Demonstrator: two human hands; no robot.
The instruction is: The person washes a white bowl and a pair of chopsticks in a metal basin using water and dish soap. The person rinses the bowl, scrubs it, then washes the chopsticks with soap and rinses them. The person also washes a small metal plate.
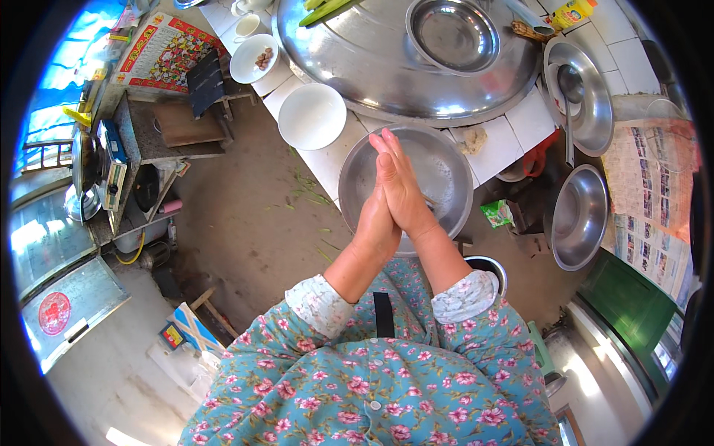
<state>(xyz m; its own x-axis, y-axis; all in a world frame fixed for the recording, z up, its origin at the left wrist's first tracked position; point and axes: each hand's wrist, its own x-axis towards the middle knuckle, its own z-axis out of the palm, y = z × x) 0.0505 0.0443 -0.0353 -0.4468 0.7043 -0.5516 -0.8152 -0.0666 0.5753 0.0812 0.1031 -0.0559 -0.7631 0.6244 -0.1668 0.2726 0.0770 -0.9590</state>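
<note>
My left hand [372,220] and my right hand [403,192] are pressed palm to palm, fingers straight and pointing away from me. They look wet, and nothing shows between them. Much of my left hand's fingers is hidden behind the right. Both are above a stainless steel basin [357,167], with whitish bubbles on the liquid at its right side. Something thin and dark in the basin is partly covered by my right wrist. Beyond the basin, a large domed metal lid [379,83] rests on the white-tiled counter [312,167].
A white bowl [312,117] and a smaller bowl [245,61] holding several brown pieces stand left. On the lid are a metal dish [454,33] and green vegetables [329,11]. Right are a basin [599,111] with a ladle [569,117], another basin [580,217] and a pale lump [473,139].
</note>
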